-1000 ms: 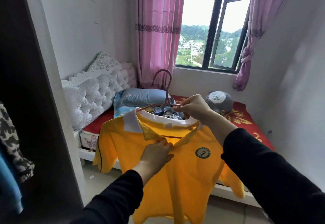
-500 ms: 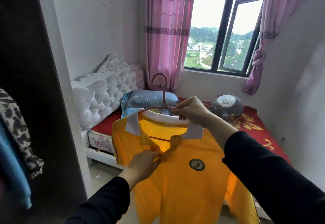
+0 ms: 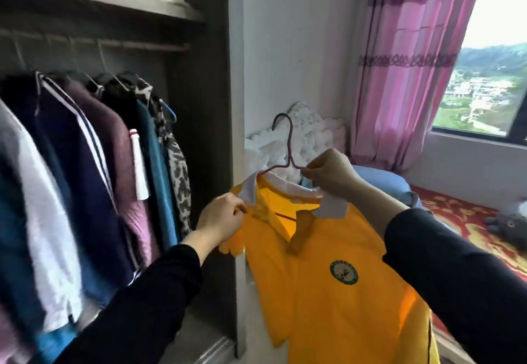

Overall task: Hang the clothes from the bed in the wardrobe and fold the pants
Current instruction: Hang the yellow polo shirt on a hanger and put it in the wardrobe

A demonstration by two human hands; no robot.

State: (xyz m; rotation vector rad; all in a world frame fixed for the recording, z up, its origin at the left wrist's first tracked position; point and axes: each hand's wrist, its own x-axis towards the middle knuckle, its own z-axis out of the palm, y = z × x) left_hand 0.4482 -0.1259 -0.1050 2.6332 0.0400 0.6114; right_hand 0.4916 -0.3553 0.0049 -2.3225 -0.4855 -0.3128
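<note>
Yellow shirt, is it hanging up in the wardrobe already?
No, the yellow shirt is on a hanger that the right hand holds in the air, outside the wardrobe.

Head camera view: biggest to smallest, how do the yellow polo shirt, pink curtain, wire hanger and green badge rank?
Yellow polo shirt with white collar and pink striped curtain look alike; the shirt is nearer, so unranked.
Thin pink wire hanger.
Small round green badge on the shirt.

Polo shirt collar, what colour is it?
White: the collar stands out against the yellow polo shirt. It shows best in the head view.
</note>
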